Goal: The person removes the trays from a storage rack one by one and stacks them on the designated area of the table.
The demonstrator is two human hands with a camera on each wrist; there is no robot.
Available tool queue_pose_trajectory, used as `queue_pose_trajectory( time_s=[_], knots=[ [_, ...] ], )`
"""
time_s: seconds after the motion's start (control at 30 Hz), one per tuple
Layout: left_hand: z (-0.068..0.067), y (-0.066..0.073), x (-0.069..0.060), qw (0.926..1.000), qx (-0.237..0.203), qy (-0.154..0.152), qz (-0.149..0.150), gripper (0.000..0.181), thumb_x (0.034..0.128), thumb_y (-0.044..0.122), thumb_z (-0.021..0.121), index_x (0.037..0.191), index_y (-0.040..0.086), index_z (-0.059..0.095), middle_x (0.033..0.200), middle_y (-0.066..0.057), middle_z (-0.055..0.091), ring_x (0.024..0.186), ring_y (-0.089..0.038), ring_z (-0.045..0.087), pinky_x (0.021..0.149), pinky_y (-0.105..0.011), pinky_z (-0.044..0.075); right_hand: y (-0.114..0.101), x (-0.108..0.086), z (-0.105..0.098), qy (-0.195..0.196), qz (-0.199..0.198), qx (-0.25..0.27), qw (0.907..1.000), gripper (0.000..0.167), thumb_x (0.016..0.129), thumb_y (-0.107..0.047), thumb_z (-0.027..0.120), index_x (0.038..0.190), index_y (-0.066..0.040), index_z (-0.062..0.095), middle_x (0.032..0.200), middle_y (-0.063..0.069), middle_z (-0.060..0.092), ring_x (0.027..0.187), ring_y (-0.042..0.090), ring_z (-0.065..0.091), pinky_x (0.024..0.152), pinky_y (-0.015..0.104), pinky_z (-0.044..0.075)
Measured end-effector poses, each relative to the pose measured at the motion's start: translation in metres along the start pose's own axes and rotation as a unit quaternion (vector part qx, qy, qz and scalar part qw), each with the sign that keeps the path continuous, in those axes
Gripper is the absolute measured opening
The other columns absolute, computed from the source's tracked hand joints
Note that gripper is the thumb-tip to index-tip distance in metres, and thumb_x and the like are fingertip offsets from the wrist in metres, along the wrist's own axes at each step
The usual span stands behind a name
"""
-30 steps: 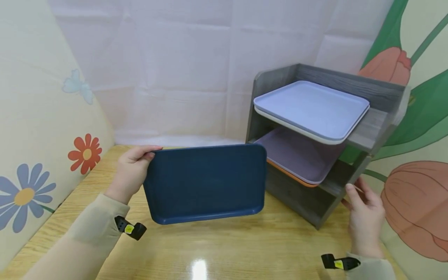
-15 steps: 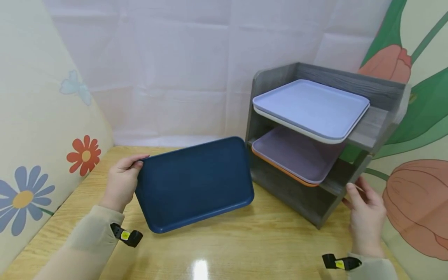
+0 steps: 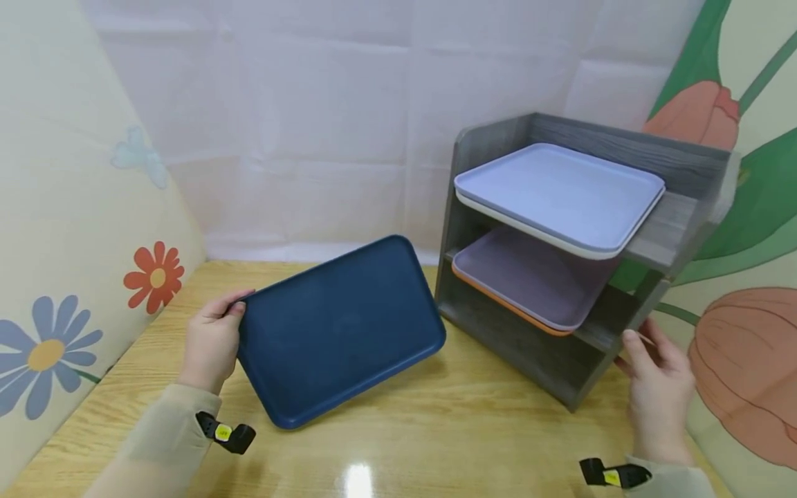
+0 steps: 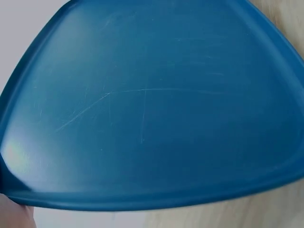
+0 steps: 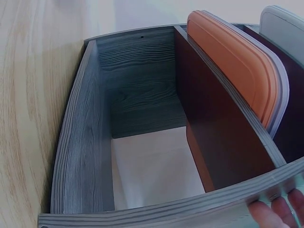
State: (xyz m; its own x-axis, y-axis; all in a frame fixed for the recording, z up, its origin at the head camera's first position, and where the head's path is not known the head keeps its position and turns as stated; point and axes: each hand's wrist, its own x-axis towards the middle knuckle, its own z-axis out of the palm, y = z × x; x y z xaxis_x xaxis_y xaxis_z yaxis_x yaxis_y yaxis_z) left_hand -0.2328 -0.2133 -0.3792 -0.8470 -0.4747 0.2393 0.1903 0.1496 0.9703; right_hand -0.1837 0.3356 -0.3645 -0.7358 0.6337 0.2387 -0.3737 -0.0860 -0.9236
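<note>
A dark blue rectangular tray (image 3: 342,332) is tilted above the table, its inner face toward me. My left hand (image 3: 212,342) grips it by the upper left corner, thumb on the front of the rim. In the left wrist view the scratched tray (image 4: 152,104) fills most of the picture. My right hand (image 3: 661,387) holds the right side panel's front edge of a grey wooden shelf (image 3: 647,304). In the right wrist view, fingertips (image 5: 264,213) show at that panel. What the fingers do behind the panel is partly hidden.
On the top shelf lies a light blue tray (image 3: 560,194) over a white one. The middle shelf bears a purple tray (image 3: 529,277) over an orange tray (image 5: 232,59). Both stacks jut past the shelf front. The wooden table (image 3: 423,436) meets painted panels on both sides.
The blue tray has moved left and down with my left hand, away from the shelf, and turned so its right end points higher. My right hand keeps its place on the shelf.
</note>
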Motion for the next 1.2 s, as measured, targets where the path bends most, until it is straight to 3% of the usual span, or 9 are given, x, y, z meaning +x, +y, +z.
queue_pose_trajectory(
  time_s=[0.23, 0.47, 0.73, 0.93, 1.1, 1.2],
  knots=[
    [0.000, -0.010, -0.003, 0.9980, -0.053, 0.029, -0.020, 0.026, 0.0978, 0.002, 0.051, 0.117, 0.003, 0.069, 0.111, 0.003, 0.061, 0.109, -0.012, 0.051, 0.082, -0.012, 0.043, 0.001, 0.000, -0.001, 0.001, -0.001, -0.002, 1.0000, 0.047, 0.089, -0.003, 0.067, 0.134, -0.003, 0.054, 0.116, -0.004, 0.059, 0.093, 0.002, 0.061, 0.058, 0.014, 0.052],
    [-0.001, -0.018, -0.008, 0.9973, -0.052, 0.041, -0.032, 0.027, 0.0986, 0.003, 0.050, 0.121, 0.002, 0.066, 0.119, -0.004, 0.058, 0.111, -0.012, 0.050, 0.082, -0.013, 0.043, 0.002, 0.001, 0.000, 0.001, -0.001, 0.002, 1.0000, 0.048, 0.088, -0.005, 0.068, 0.134, -0.003, 0.054, 0.118, -0.004, 0.058, 0.097, 0.004, 0.060, 0.058, 0.014, 0.052],
    [-0.001, -0.026, -0.015, 0.9934, -0.058, 0.065, -0.075, 0.030, 0.1004, 0.009, 0.048, 0.126, 0.003, 0.063, 0.124, -0.006, 0.055, 0.112, -0.013, 0.049, 0.081, -0.012, 0.042, 0.001, 0.000, 0.000, 0.003, -0.001, 0.038, 0.9993, 0.045, 0.087, -0.001, 0.069, 0.131, -0.004, 0.058, 0.114, -0.002, 0.063, 0.096, 0.006, 0.062, 0.057, 0.017, 0.053],
    [0.004, -0.035, -0.019, 0.9855, -0.080, 0.091, -0.119, 0.032, 0.1003, 0.007, 0.047, 0.129, -0.001, 0.059, 0.127, -0.007, 0.054, 0.114, -0.013, 0.048, 0.083, -0.014, 0.042, -0.001, 0.000, -0.001, 0.009, -0.003, 0.036, 0.9993, 0.044, 0.086, -0.002, 0.070, 0.129, -0.004, 0.060, 0.116, 0.001, 0.063, 0.096, 0.008, 0.062, 0.058, 0.017, 0.054],
    [0.003, -0.039, -0.026, 0.9829, -0.057, 0.087, -0.152, 0.037, 0.1023, 0.009, 0.041, 0.135, -0.002, 0.052, 0.136, -0.012, 0.047, 0.121, -0.018, 0.046, 0.090, -0.017, 0.042, 0.000, 0.000, -0.001, 0.004, -0.007, 0.038, 0.9992, 0.044, 0.086, -0.002, 0.070, 0.129, -0.003, 0.060, 0.115, 0.001, 0.063, 0.096, 0.008, 0.063, 0.058, 0.018, 0.054],
    [0.001, -0.041, -0.030, 0.9792, -0.057, 0.090, -0.173, 0.038, 0.1032, 0.011, 0.038, 0.137, 0.000, 0.051, 0.137, -0.012, 0.045, 0.118, -0.018, 0.047, 0.087, -0.017, 0.044, 0.000, 0.000, 0.000, 0.004, 0.003, 0.033, 0.9994, 0.045, 0.085, -0.003, 0.071, 0.129, -0.004, 0.060, 0.116, 0.001, 0.063, 0.095, 0.008, 0.063, 0.058, 0.018, 0.054]
  ],
)
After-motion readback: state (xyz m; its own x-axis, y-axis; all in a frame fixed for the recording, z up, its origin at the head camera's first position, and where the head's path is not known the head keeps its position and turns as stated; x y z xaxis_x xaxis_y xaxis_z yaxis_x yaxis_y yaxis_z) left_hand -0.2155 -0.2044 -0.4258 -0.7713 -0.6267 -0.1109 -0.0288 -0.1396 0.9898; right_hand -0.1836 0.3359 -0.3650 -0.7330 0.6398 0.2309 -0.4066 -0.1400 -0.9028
